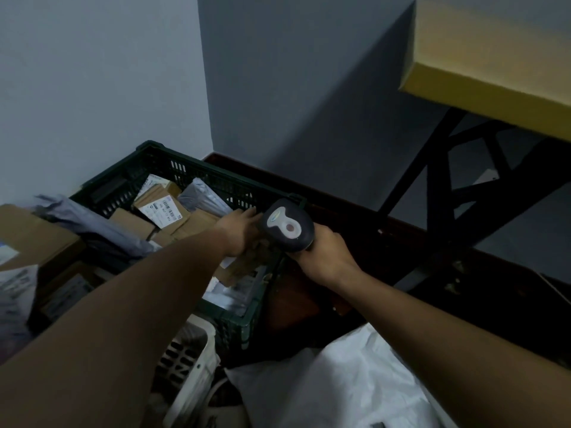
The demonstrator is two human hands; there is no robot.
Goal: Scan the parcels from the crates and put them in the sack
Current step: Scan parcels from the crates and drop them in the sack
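The person's right hand (324, 257) grips the handle of a dark handheld barcode scanner (289, 225), fingers curled round it, the scanner head tilted toward the ten o'clock side, just over the near-right rim of a dark green plastic crate (197, 174). The left hand (239, 231) reaches into that crate at its three o'clock end, fingers stretched forward and resting on the brown cardboard parcels (182, 223) there; whether it has hold of one cannot be told, since the scanner hides the fingertips. The crate holds a heap of such parcels, one with a white shipping label (162, 210) facing up, and a grey poly mailer (200, 197) at its twelve o'clock side. At six o'clock from the hands lies the white sack (340, 384), crumpled. A white slatted crate (188, 366) sits at seven o'clock, just beside the sack. At two o'clock stands a yellow-edged table (482, 94) on black legs.
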